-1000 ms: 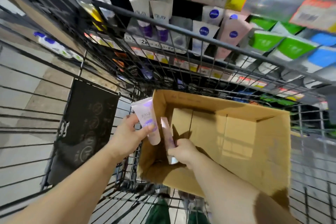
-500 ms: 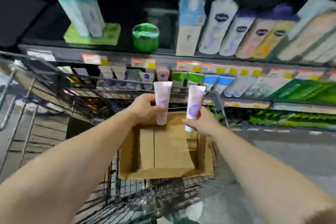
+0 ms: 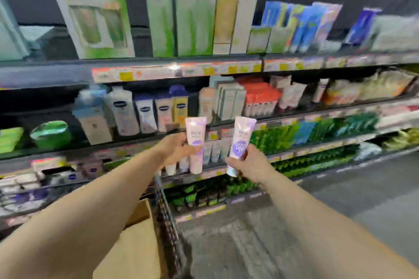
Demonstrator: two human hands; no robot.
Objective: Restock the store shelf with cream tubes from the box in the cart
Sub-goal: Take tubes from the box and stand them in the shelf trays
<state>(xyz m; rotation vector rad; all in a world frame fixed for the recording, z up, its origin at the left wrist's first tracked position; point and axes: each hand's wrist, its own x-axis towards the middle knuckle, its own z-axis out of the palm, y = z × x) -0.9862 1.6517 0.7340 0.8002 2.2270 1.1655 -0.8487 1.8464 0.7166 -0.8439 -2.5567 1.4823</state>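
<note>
Head view: left hand (image 3: 174, 150) grips pale pink plastic cream tube (image 3: 196, 142), right hand (image 3: 248, 165) grips matching lilac-labelled tube (image 3: 240, 142), both upright, apart, before stocked store shelf (image 3: 158, 72); brown cardboard box (image 3: 133, 247) near left.

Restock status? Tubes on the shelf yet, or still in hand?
Done: two tubes are out of the cardboard box in the cart. In hand: left hand grips one pink tube, right hand grips the other, both upright before the shelf. Left: placing both; the box interior is out of view.

Two hands, left (image 3: 175, 150) and right (image 3: 248, 165), hold tubes side by side before the shelves (image 3: 176, 70), box (image 3: 136, 244) below left.
</note>
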